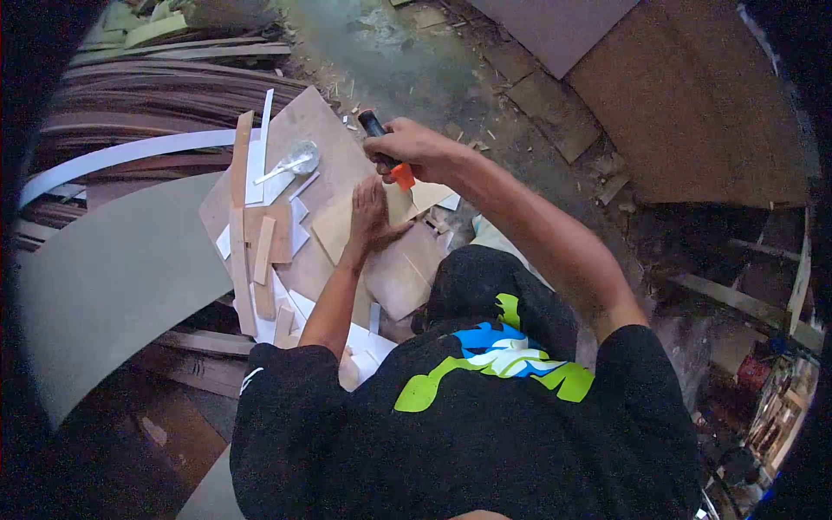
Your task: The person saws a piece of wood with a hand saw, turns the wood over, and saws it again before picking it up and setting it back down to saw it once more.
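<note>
My right hand (406, 147) is wrapped round the black handle of a tool (401, 176) with an orange part at its lower end. Beneath it lies a pale yellowish board (334, 227), on which my left hand (373, 212) rests flat with its fingers stretched out. The orange part is just right of my left fingertips, above the board. What the tool's tip touches is too small to tell. Under the board is a larger light brown panel (325, 117).
Left of my hands are wooden strips (241, 260), white offcuts (256, 169) and a clear plastic bag (300, 159). A large curved grey sheet (130, 260) and stacked thin strips (165, 95) fill the left. Brown boards (693, 104) lie at the upper right.
</note>
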Demonstrator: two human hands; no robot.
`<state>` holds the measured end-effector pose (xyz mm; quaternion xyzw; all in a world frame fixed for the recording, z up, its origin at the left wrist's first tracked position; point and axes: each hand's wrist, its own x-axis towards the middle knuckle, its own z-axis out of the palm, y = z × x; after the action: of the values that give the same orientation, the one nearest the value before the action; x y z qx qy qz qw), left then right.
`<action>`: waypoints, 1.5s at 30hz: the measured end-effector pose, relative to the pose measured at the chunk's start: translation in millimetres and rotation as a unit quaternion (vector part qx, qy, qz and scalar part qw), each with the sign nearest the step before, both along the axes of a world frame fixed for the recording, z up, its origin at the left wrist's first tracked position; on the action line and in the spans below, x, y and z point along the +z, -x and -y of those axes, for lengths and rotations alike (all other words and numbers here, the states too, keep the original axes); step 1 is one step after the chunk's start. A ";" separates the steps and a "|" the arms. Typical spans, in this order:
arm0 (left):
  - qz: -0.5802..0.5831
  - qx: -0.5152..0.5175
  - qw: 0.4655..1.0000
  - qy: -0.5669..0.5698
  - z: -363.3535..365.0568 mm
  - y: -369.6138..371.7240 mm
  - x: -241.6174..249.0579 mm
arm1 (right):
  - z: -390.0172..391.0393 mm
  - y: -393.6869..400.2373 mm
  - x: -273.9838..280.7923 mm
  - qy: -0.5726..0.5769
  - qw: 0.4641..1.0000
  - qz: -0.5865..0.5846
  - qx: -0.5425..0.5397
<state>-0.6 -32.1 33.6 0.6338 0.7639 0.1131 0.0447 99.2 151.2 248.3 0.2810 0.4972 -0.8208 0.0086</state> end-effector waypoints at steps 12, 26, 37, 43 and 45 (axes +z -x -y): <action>0.003 0.061 0.997 -0.043 -7.7 0.9 18.7 | 33.9 -51.7 -20.3 -0.139 0.988 0.055 0.024; -0.031 0.068 0.997 -0.030 -11.9 10.6 -1.5 | 68.7 -58.4 -28.7 -0.272 0.959 0.082 -0.010; -0.015 0.070 0.997 -0.014 -12.9 10.8 1.7 | 69.4 -71.4 -52.2 -0.258 0.961 0.094 -0.003; -0.030 0.067 0.997 -0.015 -1.7 2.4 -7.7 | 57.8 -79.0 27.0 -0.221 0.968 0.116 0.008; -0.016 0.075 0.996 -0.033 -11.9 10.7 -0.7 | 53.4 -73.5 -11.8 -0.279 0.956 0.091 -0.013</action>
<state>-11.4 -20.2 32.9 0.5775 0.8058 0.1310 0.0029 172.6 97.8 236.6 0.3518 0.7000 -0.6205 -0.0354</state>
